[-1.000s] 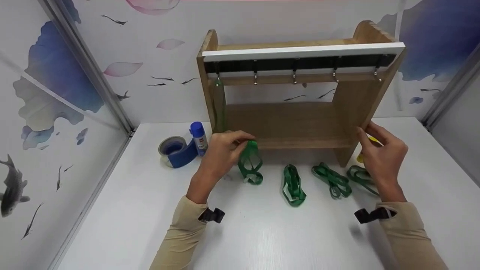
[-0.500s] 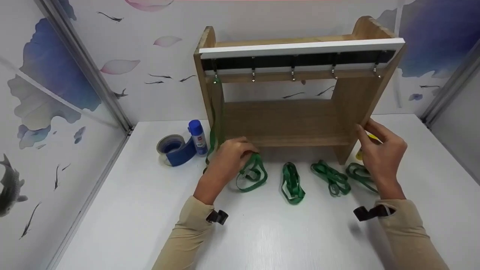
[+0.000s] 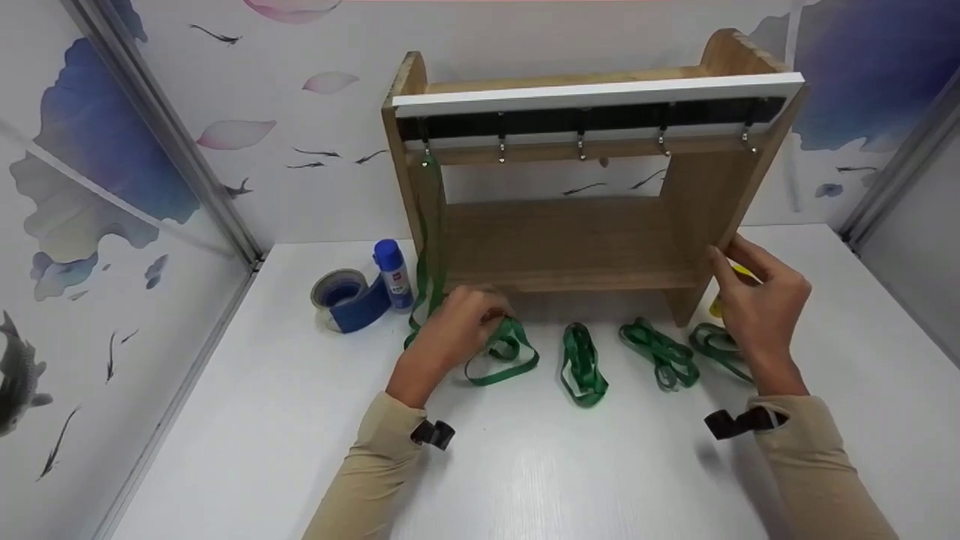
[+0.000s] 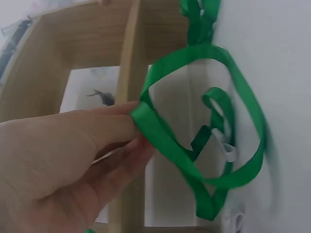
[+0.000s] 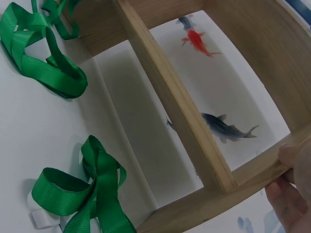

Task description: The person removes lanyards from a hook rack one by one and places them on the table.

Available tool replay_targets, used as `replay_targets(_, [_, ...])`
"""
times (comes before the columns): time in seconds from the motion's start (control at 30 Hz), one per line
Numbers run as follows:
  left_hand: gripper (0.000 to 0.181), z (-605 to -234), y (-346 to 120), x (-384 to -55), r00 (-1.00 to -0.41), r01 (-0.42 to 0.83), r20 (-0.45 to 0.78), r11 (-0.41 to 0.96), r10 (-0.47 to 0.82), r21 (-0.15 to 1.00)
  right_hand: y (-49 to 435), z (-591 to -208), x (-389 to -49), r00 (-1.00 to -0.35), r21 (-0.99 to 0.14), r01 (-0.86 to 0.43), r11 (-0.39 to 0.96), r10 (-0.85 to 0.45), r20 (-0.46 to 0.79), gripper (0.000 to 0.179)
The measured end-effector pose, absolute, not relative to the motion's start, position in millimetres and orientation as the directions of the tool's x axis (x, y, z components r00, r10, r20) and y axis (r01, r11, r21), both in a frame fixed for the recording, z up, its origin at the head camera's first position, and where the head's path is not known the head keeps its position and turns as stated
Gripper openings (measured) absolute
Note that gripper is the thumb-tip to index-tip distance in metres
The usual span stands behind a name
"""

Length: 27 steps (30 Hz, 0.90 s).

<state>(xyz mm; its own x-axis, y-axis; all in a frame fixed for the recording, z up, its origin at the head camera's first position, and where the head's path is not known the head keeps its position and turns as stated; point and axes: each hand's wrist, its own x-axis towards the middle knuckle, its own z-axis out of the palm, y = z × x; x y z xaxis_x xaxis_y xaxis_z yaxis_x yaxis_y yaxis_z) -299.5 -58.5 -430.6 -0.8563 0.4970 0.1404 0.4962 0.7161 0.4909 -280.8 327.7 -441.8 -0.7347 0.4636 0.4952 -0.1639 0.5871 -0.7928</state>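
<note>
My left hand (image 3: 461,322) pinches a green ribbon lanyard (image 3: 517,369) low in front of the wooden shelf (image 3: 570,251). In the left wrist view this lanyard (image 4: 167,143) opens into a wide loop from the fingertips, with a white piece on an inner strand. My right hand (image 3: 765,311) grips the edge of the shelf's right side panel between thumb and fingers. Another green lanyard (image 3: 429,240) hangs from the leftmost metal hook (image 3: 426,157) under the shelf's front, its lower end reaching the table behind my left hand.
Three bundled green lanyards lie before the shelf: a long bundle (image 3: 583,365), a crossed bundle (image 3: 660,354) and one (image 3: 718,347) beside my right hand. Left stand blue tape (image 3: 360,304) and a glue stick (image 3: 394,276). A yellow object (image 3: 715,306) is partly hidden behind my right hand.
My left hand has moved down and slightly right with the lanyard, whose loop has spread wider near the table. The right hand keeps its grip on the side panel.
</note>
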Motion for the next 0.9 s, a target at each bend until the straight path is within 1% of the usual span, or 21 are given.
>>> replay_targets(0.1, [0.021, -420, -63, -296, -0.816, 0.576, 0.303, 0.642, 0.493, 0.506, 327, -442, -281, -0.733, -0.791, -0.169, 0.588, 0.461, 0.5, 0.04])
replay_targets(0.2, [0.021, -407, -67, -291, -0.787, 0.616, 0.414, 0.553, 0.457, 0.561, 327, -442, -282, -0.73, -0.789, -0.174, 0.589, 0.461, 0.505, 0.04])
replay_targets(0.3, [0.021, -393, -71, -284, -0.781, 0.624, 0.488, 0.467, 0.39, 0.627, 328, -442, -282, -0.73, -0.792, -0.175, 0.585, 0.463, 0.503, 0.039])
replay_targets(0.43, [0.02, -375, -76, -273, -0.78, 0.625, 0.546, 0.355, 0.305, 0.695, 328, -442, -282, -0.734, -0.798, -0.167, 0.579, 0.468, 0.493, 0.04])
replay_targets(0.57, [0.019, -364, -80, -265, -0.786, 0.613, 0.552, 0.237, 0.277, 0.754, 328, -442, -282, -0.74, -0.806, -0.16, 0.57, 0.471, 0.48, 0.04])
replay_targets(0.67, [0.018, -361, -81, -265, -0.798, 0.595, 0.539, 0.21, 0.271, 0.776, 328, -441, -282, -0.744, -0.813, -0.158, 0.56, 0.474, 0.471, 0.041])
replay_targets(0.77, [0.017, -364, -82, -270, -0.824, 0.56, 0.498, 0.252, 0.27, 0.789, 328, -441, -282, -0.745, -0.817, -0.156, 0.555, 0.477, 0.466, 0.041])
replay_targets(0.9, [0.016, -377, -81, -279, -0.878, 0.474, 0.395, 0.366, 0.271, 0.801, 328, -441, -281, -0.747, -0.818, -0.15, 0.555, 0.478, 0.461, 0.041])
